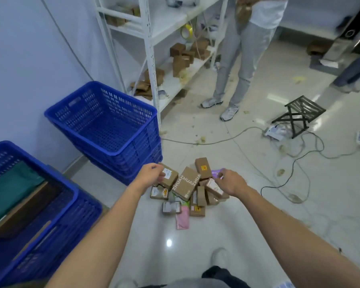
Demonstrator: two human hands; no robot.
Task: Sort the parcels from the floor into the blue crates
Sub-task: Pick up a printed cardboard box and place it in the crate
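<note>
A pile of several parcels lies on the white floor: brown boxes, one large box printed ZHUANZHUAN (pixel 187 183), and a pink packet (pixel 183 219). My left hand (pixel 151 175) curls its fingers on a brown box with a white label (pixel 169 178) at the pile's left edge. My right hand (pixel 231 182) reaches over the pile's right side and its fingertips pinch a purple packet (pixel 217 172). A stack of empty blue crates (pixel 133 153) stands left of the pile. A nearer blue crate (pixel 75 193) at the lower left holds a green parcel and brown ones.
White metal shelving (pixel 150 59) with brown boxes stands behind the crates. A person in grey trousers (pixel 237 69) stands beside it. A folding stool (pixel 299 115), loose cables (pixel 295 163) and paper scraps lie on the floor to the right.
</note>
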